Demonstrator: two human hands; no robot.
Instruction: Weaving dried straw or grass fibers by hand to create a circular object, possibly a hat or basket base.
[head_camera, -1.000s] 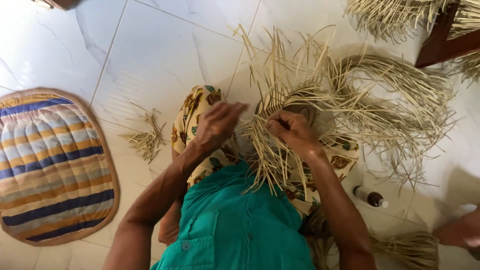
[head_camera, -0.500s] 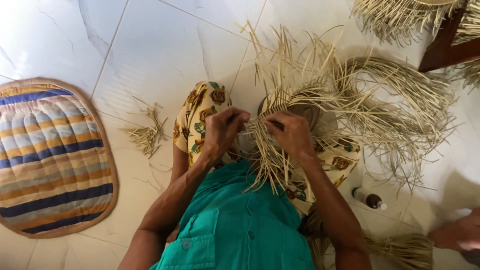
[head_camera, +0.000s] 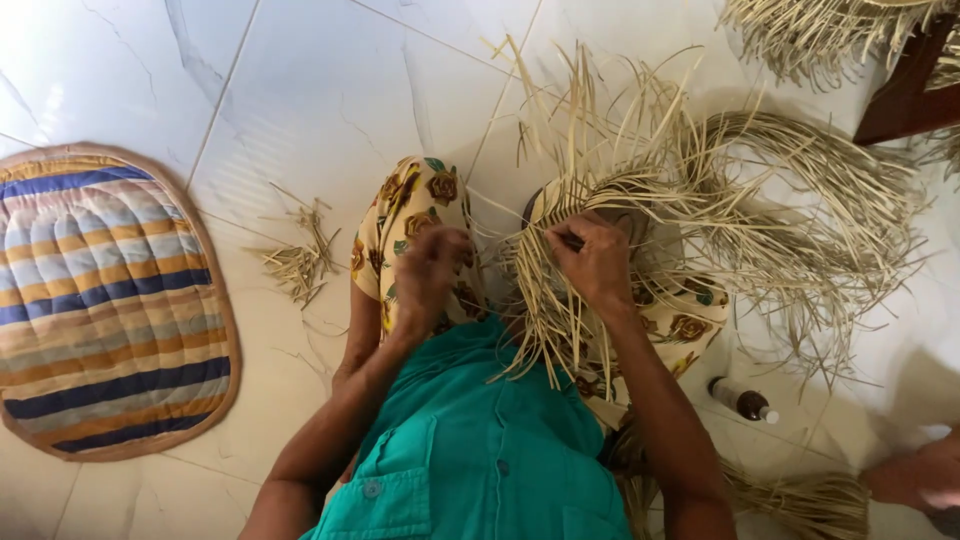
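Observation:
I sit on a white tiled floor in a green shirt and a yellow flowered cloth over my knees. On my lap lies a half-woven straw piece with many long loose pale strands fanning out. My right hand pinches strands at the woven centre. My left hand is blurred, with curled fingers, just left of the weave; what it holds I cannot make out.
A striped quilted oval mat lies at the left. A small pile of straw scraps sits on the tiles beside my knee. A small brown bottle lies at my right. More straw bundles lie below right and top right.
My left hand has drawn back from the weave toward my left knee. My right hand stays on the strands. The view has shifted slightly.

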